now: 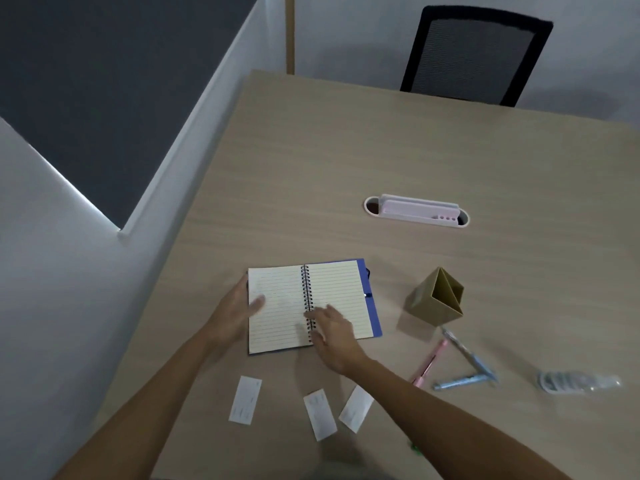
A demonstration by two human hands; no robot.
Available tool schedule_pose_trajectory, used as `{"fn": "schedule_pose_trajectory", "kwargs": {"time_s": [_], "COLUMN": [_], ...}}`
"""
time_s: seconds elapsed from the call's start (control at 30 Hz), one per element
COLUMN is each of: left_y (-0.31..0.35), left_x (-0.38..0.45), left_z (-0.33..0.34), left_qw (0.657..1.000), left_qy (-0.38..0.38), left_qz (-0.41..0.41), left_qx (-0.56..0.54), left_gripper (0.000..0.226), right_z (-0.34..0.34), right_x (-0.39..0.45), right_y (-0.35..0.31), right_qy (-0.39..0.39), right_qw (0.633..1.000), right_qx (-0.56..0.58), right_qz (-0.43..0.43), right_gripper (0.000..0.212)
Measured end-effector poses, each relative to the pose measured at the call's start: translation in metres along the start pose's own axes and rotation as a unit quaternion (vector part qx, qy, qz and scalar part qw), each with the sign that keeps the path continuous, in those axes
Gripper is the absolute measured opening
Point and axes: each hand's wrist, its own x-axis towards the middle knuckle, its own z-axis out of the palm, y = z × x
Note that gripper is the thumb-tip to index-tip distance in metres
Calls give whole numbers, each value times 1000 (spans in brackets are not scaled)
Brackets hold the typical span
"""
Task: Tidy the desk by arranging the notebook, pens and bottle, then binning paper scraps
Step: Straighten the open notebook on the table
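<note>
Hands (pixel 239 313) on open notebook (pixel 332 292), bottle (pixel 578 382) blurred

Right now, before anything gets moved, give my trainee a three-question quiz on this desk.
1. True or false: the spiral-bound lined notebook lies closed.
2. How many white paper scraps lie near the desk's front edge?
3. Which lies nearest the tan divided pen holder: A) clear plastic bottle, B) pink pen, C) blue pen?

Key: 1 false, it lies open under the left hand and right hand; 2 three; 3 C.
</note>
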Motion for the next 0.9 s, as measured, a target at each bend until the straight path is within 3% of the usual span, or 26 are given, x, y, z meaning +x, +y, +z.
{"fn": "schedule_pose_trajectory", "kwargs": {"time_s": [0.07, 0.13, 0.27, 0.67, 0.9], "left_y": [-25, -39, -26, 32, 40], "left_x": [2, 12, 37, 167, 186], "left_z": [-1, 7, 15, 9, 6], "left_qw": [977, 940, 930, 889, 894], "left_qy": [-41, -51, -36, -62, -74], "left_qz": [-6, -8, 13, -4, -30], "left_qx": [209, 336, 366, 454, 441], "left_gripper": [113, 131, 125, 131, 139], "right_z": [-7, -12, -20, -77, -89], "right_x": [-9, -18, -14, 91, 111], "right_y": [23, 46, 71, 89, 94], "right_qy": [65, 65, 56, 70, 42], "right_qw": [995, 986, 981, 977, 978], "right_qx": [-38, -105, -135, -51, -50], "right_qz": [63, 111, 124, 197, 200], "right_gripper": [57, 58, 55, 67, 72]}}
